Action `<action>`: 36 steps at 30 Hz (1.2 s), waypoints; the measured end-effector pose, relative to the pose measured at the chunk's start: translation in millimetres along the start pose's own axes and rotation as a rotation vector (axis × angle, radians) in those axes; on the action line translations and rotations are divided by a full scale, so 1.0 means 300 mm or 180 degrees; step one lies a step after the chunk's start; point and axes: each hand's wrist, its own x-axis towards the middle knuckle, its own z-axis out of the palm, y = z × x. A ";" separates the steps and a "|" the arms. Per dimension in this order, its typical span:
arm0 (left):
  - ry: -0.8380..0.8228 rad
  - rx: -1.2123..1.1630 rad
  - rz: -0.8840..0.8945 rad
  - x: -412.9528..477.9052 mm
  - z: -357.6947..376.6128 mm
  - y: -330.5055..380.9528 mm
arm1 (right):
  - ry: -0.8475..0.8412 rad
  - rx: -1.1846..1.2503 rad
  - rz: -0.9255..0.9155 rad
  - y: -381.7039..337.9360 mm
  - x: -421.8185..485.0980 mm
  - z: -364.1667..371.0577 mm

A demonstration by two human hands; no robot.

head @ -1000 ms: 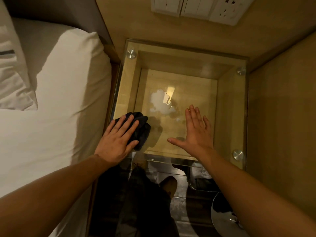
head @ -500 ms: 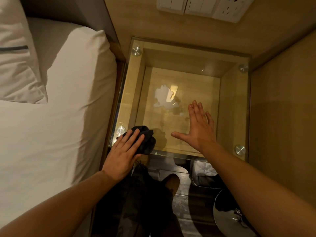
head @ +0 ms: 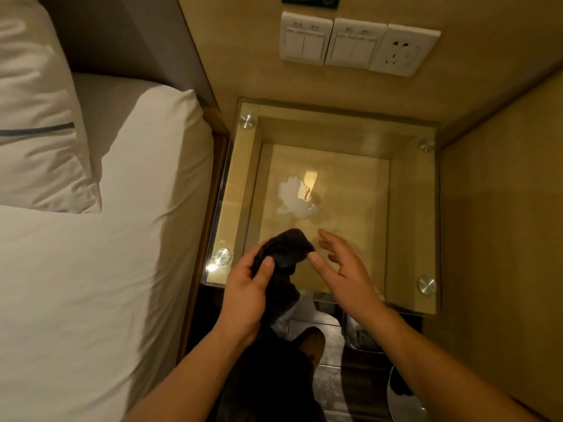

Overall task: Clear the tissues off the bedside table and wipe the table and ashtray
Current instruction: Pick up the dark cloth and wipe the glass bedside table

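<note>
The bedside table [head: 402, 208] has a clear glass top on round metal studs, with a wooden box shelf under it. A bright glare patch shows on the glass near its middle. My left hand [head: 246, 296] grips a dark cloth [head: 285, 252], lifted over the table's front left part; the cloth hangs down past the front edge. My right hand [head: 341, 269] is beside the cloth with fingers spread, its thumb touching the cloth's right edge. No tissues or ashtray show on the glass.
A bed with a white sheet [head: 91, 284] and pillow [head: 33, 117] lies left of the table. Wall switches and a socket [head: 356, 44] sit above it. A wooden panel [head: 502, 239] closes the right side. A shiny round bin [head: 405, 400] stands on the dark floor.
My left hand has lifted the cloth off the glass and bunched it in its grip. My right hand has left the glass and come in to the cloth. The view has tilted up.
</note>
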 end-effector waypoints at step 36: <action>-0.0482 0.5289 0.2092 0.661 -0.187 0.068 | -0.0140 -0.3758 -0.1323 -0.340 0.996 -0.157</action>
